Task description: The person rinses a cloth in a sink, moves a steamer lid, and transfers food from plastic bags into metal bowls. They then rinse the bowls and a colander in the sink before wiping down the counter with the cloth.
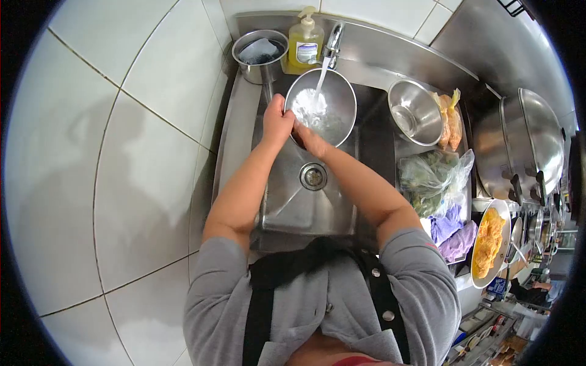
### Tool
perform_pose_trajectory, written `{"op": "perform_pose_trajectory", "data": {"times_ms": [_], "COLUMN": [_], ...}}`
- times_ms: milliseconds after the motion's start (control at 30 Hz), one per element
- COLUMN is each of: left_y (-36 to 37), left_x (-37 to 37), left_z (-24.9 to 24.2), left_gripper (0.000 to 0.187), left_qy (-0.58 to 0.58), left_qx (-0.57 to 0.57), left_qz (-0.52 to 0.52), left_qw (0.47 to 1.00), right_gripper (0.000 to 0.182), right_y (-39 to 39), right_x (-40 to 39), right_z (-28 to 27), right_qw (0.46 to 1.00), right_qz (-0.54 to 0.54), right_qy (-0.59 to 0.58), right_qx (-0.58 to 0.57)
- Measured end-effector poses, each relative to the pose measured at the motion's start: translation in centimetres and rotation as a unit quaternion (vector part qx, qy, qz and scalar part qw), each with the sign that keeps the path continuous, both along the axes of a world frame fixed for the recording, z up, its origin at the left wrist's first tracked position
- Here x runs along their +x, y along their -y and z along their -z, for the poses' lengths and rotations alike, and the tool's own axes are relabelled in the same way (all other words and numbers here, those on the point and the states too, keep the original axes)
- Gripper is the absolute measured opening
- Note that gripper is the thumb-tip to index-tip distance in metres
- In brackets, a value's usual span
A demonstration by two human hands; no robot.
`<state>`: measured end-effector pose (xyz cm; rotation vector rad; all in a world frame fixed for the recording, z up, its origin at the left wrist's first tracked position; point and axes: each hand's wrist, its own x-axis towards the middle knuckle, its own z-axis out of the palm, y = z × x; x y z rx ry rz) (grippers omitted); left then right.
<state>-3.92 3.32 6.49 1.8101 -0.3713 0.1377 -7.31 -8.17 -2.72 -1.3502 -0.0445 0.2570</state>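
A metal bowl (342, 110) tilts under the running tap (334, 46), and the water stream (322, 76) falls into it. At the bowl's left rim my left hand (279, 124) is closed, gripping the edge. My right hand (312, 141) lies against the near rim, close to the left hand. Its fingers are shaded and partly blurred, so I cannot make out whether they grip the rim or rest on it. Below both hands is the steel sink (293, 210) with its round drain (313, 176).
A pump bottle of yellow soap (305, 43) and a metal pot (259, 73) stand behind the sink. To the right are a second metal bowl (421, 107), a plastic bag of greens (433, 177), purple cloths (455, 238), a dish of orange food (490, 238) and a large steamer (519, 143).
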Motion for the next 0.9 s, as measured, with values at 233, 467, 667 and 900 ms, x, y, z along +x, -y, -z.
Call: {"op": "perform_pose_trajectory", "data": {"times_ms": [233,467,667,900], "left_y": [0.8,2.9,-0.1,-5.6], "left_x": [-0.7,0.4,-1.5,-6.1], "left_z": [0.7,2.8,0.4,-3.0], "left_gripper": [0.015,0.014,0.023,0.021], "left_qy": [-0.086,0.033,0.099,0.176], "left_qx": [0.11,0.17,0.29,0.386], "left_qz": [0.048,0.043,0.063,0.082], "left_qw": [0.989,0.984,0.95,0.902], "right_gripper": [0.054,0.055,0.029,0.018], "right_y": [5.0,-0.4,2.9,7.0], "right_x": [-3.9,-1.3,5.2,4.2], "right_z": [-4.5,-2.2,-4.0,-12.8], "right_qw": [0.663,0.99,0.923,0.952], "right_qz": [-0.012,0.134,0.226,0.159], "right_qy": [0.097,-0.026,-0.154,-0.137], "right_qx": [-0.742,-0.044,0.27,-0.223]}}
